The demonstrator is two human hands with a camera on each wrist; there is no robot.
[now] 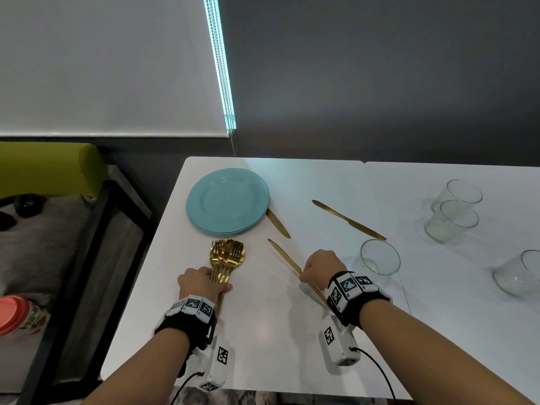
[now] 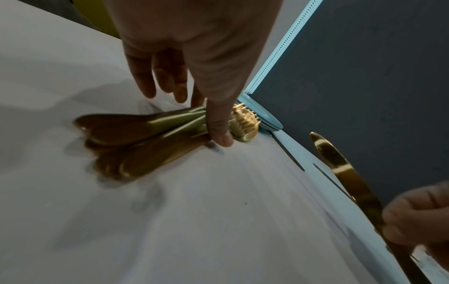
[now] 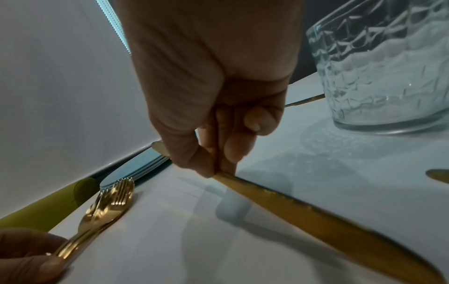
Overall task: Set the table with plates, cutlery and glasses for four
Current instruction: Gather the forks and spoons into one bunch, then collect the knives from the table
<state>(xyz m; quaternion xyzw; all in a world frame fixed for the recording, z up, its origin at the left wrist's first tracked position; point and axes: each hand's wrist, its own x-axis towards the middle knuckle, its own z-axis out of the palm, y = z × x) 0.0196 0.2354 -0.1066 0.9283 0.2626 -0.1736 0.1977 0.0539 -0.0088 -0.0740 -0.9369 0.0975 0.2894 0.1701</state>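
While pinching the knife (image 1: 285, 256) mid-handle at lower centre, right hand (image 1: 318, 268) curled; left hand (image 1: 201, 283) clasping bunched forks (image 1: 226, 260) on table (image 1: 263, 331): stiff, slick, best gripped by handles

Your left hand (image 1: 201, 280) lies low on the white table top (image 1: 263, 331), thumb and fingers closed round the handles of the bundle of gold forks and spoons (image 1: 226, 258). Your right hand (image 1: 320, 268), further right on that table, pinches the slim gold knife (image 1: 285, 255) mid-length, fingers curled, forearm angled inward.
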